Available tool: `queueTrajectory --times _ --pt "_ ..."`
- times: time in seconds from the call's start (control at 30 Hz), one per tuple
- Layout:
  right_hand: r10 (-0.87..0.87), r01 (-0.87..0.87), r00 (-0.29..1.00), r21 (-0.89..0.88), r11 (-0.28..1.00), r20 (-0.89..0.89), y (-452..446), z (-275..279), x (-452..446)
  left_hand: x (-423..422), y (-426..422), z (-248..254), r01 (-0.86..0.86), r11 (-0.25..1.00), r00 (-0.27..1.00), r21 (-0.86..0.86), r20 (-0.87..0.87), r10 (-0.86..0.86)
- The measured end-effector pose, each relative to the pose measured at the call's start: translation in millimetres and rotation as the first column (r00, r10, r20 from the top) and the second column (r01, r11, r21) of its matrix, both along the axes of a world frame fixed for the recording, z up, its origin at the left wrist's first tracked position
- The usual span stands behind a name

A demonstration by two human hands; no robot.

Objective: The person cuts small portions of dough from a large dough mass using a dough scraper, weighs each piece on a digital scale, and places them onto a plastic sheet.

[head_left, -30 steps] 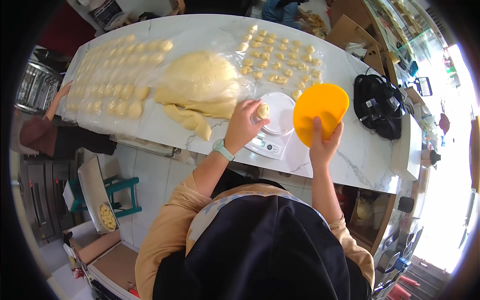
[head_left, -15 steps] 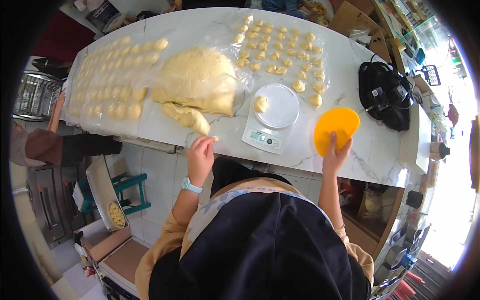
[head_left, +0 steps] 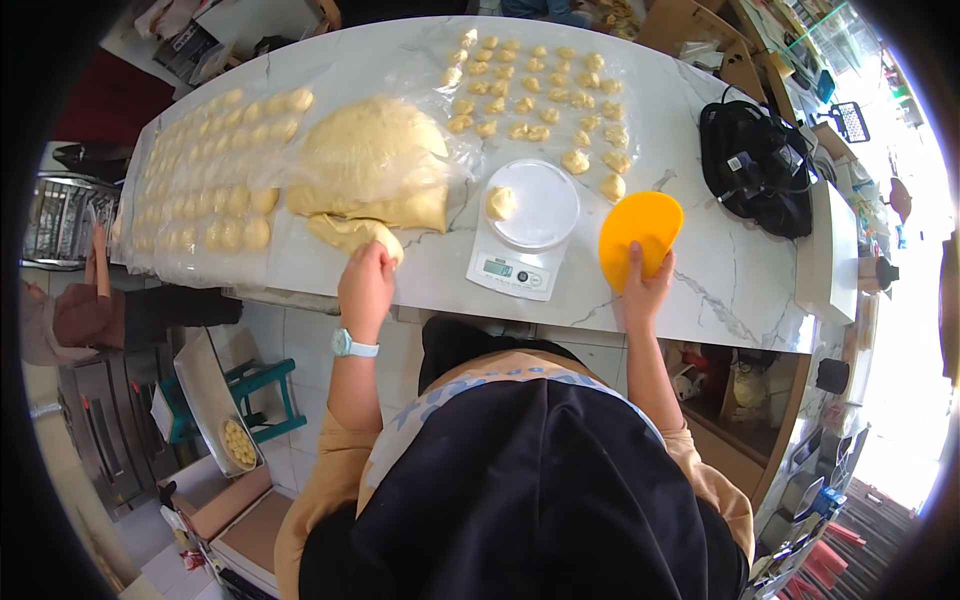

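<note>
Probably the strip [head_left: 338,232] is soft, stretchy and slightly tacky, light enough for one hand yet apt to thin or tear under a hard pull, so its thick right end seems the best place to take hold. It lies along the near side of the dough [head_left: 375,150], left of the scale [head_left: 512,272], and the left hand [head_left: 366,288] has its fingertips bunched on that right end, some of it showing just to their right. Meanwhile the right hand [head_left: 646,293] grips the scraper [head_left: 645,222] by its near edge, right of the scale
</note>
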State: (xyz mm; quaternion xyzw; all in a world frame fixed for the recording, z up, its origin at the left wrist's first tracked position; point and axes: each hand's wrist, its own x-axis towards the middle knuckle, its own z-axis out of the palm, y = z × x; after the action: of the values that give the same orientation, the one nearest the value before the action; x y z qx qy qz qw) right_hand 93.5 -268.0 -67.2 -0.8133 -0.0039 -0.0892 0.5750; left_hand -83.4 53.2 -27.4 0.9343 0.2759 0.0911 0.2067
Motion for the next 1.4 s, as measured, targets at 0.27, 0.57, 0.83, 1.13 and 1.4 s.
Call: queueTrajectory --times 0.27,0.57,0.83,1.13,1.4 --pt "-0.001 0.0 0.999 -0.013 1.0 -0.047 1 7 -2 92 -62 40 0.439 0.894 0.847 -0.092 0.374 -0.378" --pt "0.084 -0.088 0.996 0.19 0.978 0.029 10 22 -17 46 -55 29 0.328 0.925 0.878 -0.194 0.424 -0.222" --pt "0.831 -0.845 0.518 -0.27 0.462 -0.2 133 78 -48 -21 -55 -20 0.251 0.954 0.908 -0.164 0.381 -0.173" --pt "0.902 -0.781 0.429 -0.521 0.345 -0.045 164 49 -95 -28 -50 -14 0.111 0.951 0.968 -0.288 0.247 -0.038" --pt "0.586 -0.577 0.787 -0.108 0.81 0.193 87 43 -65 34 -25 11 0.221 0.442 0.876 -0.869 0.376 0.302"
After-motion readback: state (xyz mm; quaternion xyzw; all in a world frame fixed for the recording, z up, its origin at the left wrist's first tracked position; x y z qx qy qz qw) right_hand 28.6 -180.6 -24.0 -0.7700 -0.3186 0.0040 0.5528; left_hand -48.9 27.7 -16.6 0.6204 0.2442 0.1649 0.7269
